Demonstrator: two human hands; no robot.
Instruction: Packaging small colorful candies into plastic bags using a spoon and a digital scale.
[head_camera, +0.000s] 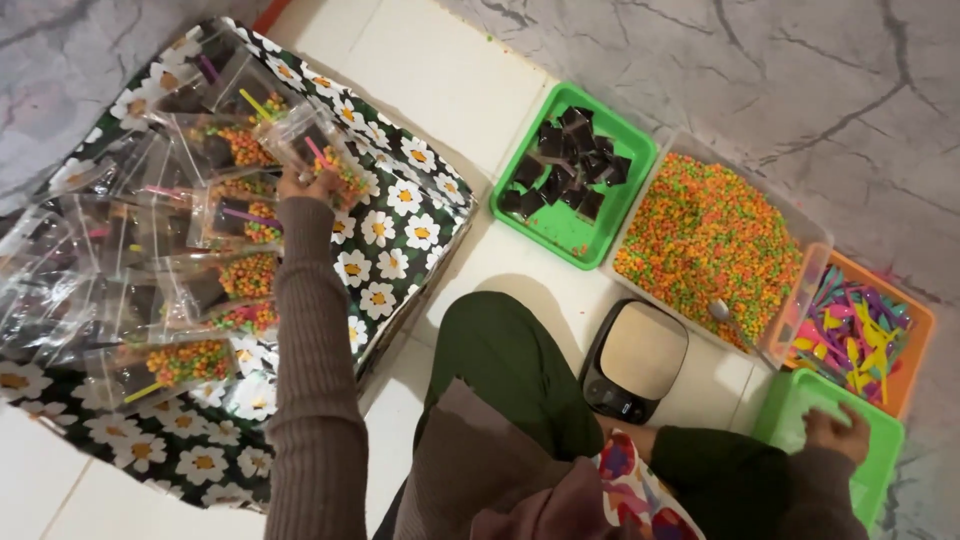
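Overhead, left hand (312, 186) gripping packet (318, 145) (clear)

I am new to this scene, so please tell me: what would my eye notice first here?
First, the clear tub of orange-green sprinkles at right. Then the filled clear bags piled on the daisy-print cloth at left, where the left hand holds one bag. The right hand rests in an empty green tray.
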